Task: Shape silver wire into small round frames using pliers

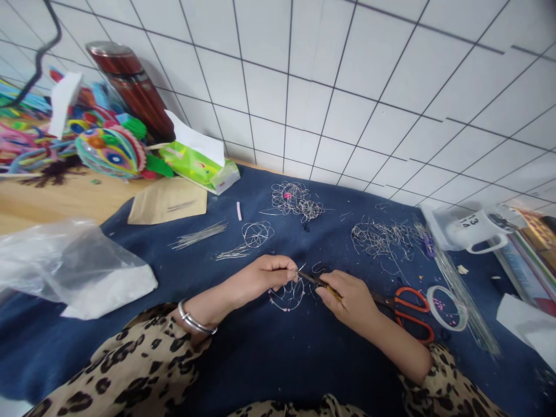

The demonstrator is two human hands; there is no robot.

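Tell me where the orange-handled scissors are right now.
In the head view, the scissors lie on the blue cloth at the right, between the right hand and the clear ring.

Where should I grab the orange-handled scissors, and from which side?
By the orange loops of the scissors, coming from above on the right: they lie flat on the blue cloth, loops clear, while the blades point left beside the right hand.
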